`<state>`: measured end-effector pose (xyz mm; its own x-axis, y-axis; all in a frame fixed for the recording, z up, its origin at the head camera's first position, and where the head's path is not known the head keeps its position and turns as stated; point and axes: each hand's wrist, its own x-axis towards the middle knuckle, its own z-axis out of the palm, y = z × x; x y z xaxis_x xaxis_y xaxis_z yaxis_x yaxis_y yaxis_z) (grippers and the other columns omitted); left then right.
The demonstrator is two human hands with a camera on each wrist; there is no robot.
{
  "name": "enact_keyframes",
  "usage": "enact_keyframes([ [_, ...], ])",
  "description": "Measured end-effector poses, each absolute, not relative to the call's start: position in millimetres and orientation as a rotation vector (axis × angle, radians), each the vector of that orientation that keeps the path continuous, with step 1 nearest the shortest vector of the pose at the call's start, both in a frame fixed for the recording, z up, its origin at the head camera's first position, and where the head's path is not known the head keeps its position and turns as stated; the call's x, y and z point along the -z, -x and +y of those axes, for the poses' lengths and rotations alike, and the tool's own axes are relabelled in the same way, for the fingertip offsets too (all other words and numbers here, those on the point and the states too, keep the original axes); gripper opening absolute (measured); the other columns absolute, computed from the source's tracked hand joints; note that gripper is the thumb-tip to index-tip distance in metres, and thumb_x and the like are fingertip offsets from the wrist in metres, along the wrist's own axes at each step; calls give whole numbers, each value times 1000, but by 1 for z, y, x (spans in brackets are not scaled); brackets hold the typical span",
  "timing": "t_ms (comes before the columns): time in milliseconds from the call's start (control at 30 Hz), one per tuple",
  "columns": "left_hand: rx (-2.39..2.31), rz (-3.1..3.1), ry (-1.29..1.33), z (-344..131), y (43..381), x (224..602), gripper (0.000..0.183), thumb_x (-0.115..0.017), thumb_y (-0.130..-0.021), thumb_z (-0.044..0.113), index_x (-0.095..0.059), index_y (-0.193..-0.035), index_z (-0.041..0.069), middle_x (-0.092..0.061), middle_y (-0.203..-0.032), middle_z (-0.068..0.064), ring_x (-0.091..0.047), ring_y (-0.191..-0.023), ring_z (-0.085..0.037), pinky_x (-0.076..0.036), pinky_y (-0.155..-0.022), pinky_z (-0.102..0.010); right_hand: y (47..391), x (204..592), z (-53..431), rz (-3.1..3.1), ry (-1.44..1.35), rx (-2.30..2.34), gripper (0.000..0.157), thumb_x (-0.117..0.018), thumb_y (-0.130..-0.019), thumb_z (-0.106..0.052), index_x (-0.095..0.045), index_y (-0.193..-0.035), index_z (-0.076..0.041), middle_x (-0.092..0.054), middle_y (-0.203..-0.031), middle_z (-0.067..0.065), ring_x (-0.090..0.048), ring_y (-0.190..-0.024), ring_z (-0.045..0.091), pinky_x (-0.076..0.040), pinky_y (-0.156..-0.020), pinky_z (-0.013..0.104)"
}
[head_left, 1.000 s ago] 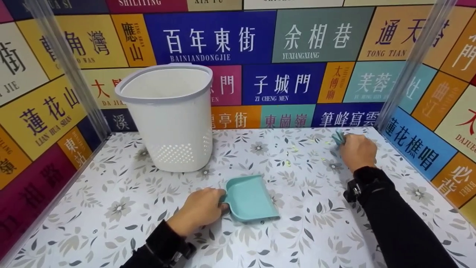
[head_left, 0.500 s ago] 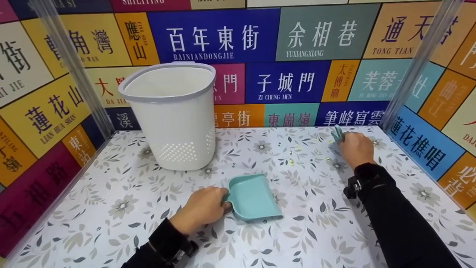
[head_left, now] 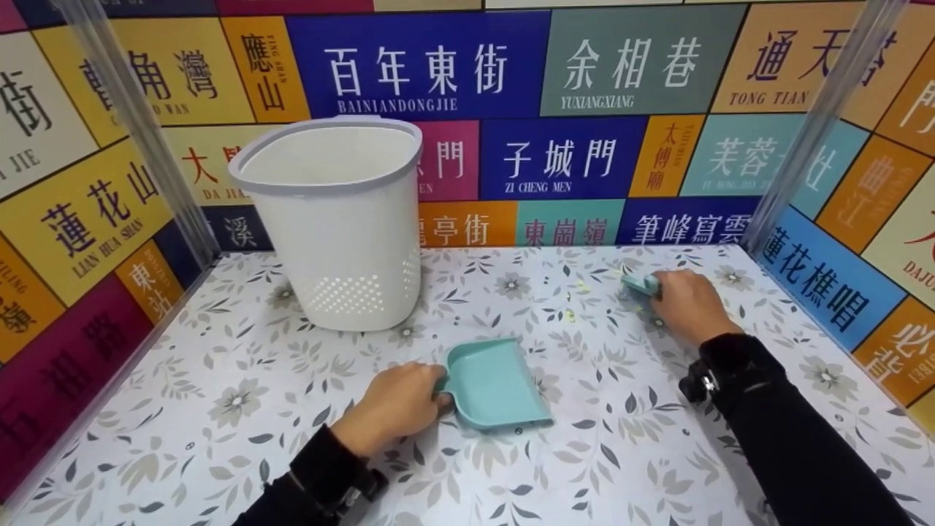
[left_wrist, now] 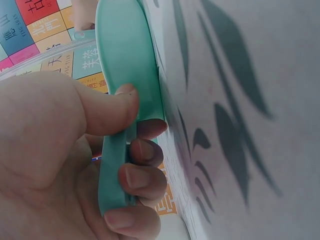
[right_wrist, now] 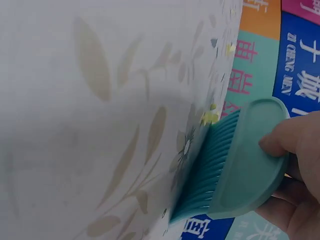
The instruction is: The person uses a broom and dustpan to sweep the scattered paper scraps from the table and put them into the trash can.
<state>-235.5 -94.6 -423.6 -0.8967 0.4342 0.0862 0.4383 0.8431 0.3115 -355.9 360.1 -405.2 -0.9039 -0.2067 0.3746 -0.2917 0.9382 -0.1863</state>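
Observation:
My left hand [head_left: 400, 400] grips the handle of a teal dustpan [head_left: 500, 383] that lies on the patterned cloth, its wide lip facing right. The left wrist view shows the thumb and curled fingers around the dustpan's handle [left_wrist: 114, 172]. Farther back on the right, my right hand [head_left: 690, 303] holds a small teal hand brush [right_wrist: 250, 155]. Its bristles touch the cloth, as the right wrist view shows. Small yellow scraps [head_left: 572, 315] lie scattered to the left of the brush, and one yellow bit [right_wrist: 210, 117] is by the bristle tips.
A white bin [head_left: 340, 248] with a lilac rim and small holes low in its side stands upright at the back left. Walls of colourful sign panels [head_left: 420, 66] close off the back and both sides. The floral cloth [head_left: 292, 453] covers the surface.
My right hand has moved the brush a little left and toward me, tilting it lower. The left hand and dustpan stay in place.

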Motion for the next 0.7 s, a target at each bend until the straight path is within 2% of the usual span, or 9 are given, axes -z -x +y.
enact_keyframes([
  [100, 523, -2980, 718, -95, 235, 424, 27, -80, -94, 23, -58, -79, 17, -60, -75, 1, -60, -73, -23, -53, -70, -46, 347, 406, 354, -2763, -409, -327, 5, -72, -86, 3, -68, -87, -1, -72, -82, 16, -69, -80, 41, -53, -73, 58],
  [233, 525, -2983, 719, -94, 235, 424, 26, -80, -94, 23, -59, -80, 17, -60, -75, 1, -60, -72, -22, -53, -70, -46, 335, 404, 346, -2775, -433, -328, 7, -74, -86, 3, -71, -91, -1, -75, -86, 17, -71, -83, 42, -54, -76, 59],
  [400, 525, -3003, 711, -94, 235, 424, 24, -79, -95, 24, -61, -82, 17, -60, -76, 2, -58, -72, -21, -53, -71, -45, 323, 400, 334, -2774, -442, -334, 17, -74, -86, 1, -62, -78, -8, -69, -77, 10, -67, -75, 37, -52, -72, 58],
  [633, 527, -3004, 703, -94, 236, 425, 24, -79, -95, 25, -61, -81, 18, -61, -77, 2, -60, -74, -21, -53, -74, -46, 311, 387, 319, -2786, -438, -348, 29, -75, -86, -3, -53, -69, -8, -53, -62, 3, -51, -59, 24, -45, -60, 46],
  [700, 525, -3004, 701, -94, 236, 425, 24, -79, -95, 26, -61, -81, 18, -61, -77, 2, -60, -75, -21, -53, -75, -47, 310, 379, 316, -2793, -418, -418, 24, -74, -86, -4, -57, -69, -6, -54, -62, 3, -52, -59, 22, -46, -60, 44],
])
